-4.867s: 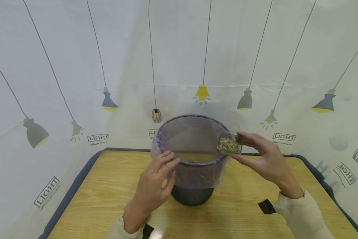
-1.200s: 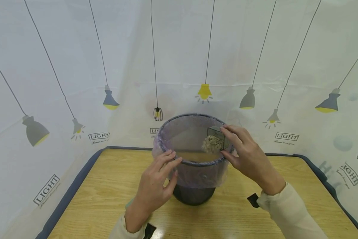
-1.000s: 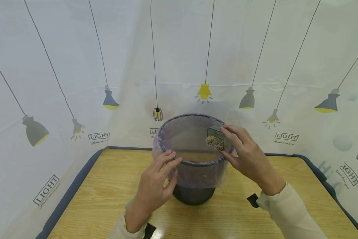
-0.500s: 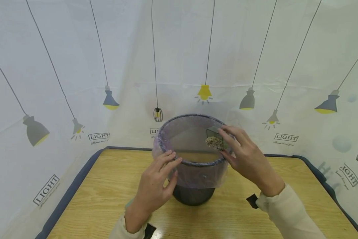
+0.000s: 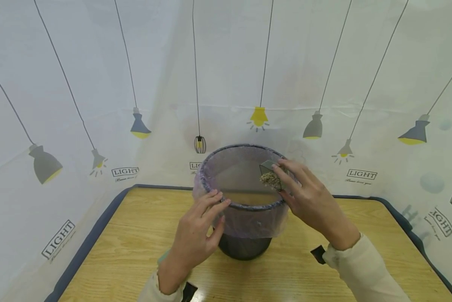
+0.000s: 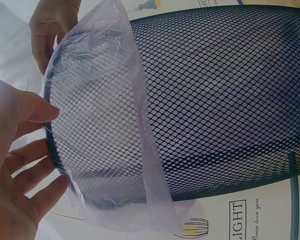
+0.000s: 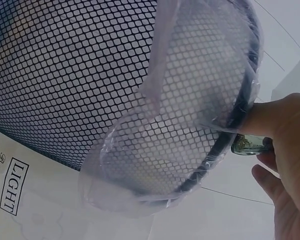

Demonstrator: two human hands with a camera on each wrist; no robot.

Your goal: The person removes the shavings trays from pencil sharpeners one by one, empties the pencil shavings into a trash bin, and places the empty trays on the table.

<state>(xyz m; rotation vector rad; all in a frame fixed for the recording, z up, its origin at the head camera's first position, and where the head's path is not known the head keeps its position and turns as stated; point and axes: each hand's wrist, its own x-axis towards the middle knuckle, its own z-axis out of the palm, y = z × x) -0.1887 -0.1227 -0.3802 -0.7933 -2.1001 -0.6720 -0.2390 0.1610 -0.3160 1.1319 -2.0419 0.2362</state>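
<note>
A black mesh wastebasket (image 5: 245,247) stands upright on the table, lined with a thin lilac plastic bag (image 5: 254,224) folded over its rim. My left hand (image 5: 197,226) touches the near-left rim with loosely spread fingers. The left wrist view shows the thumb (image 6: 37,107) and fingertips against the bagged rim. My right hand (image 5: 310,193) pinches a small clear glass container (image 5: 268,164) just inside the right rim. It is tilted with its mouth toward the basket, and pale dry flaky bits (image 5: 270,180) lie at its lower side. In the right wrist view, the rim partly hides the container (image 7: 252,145).
A wooden tabletop (image 5: 135,239) with a dark blue edge (image 5: 86,239) carries the basket. White sheeting (image 5: 226,63) printed with hanging lamps surrounds its back and sides. A black tab hangs by each pale sleeve (image 5: 365,260).
My right hand has moved left from beside the rim to over the basket's mouth and tipped the container. In the last second its tilt has grown slightly. My left hand stays at the rim.
</note>
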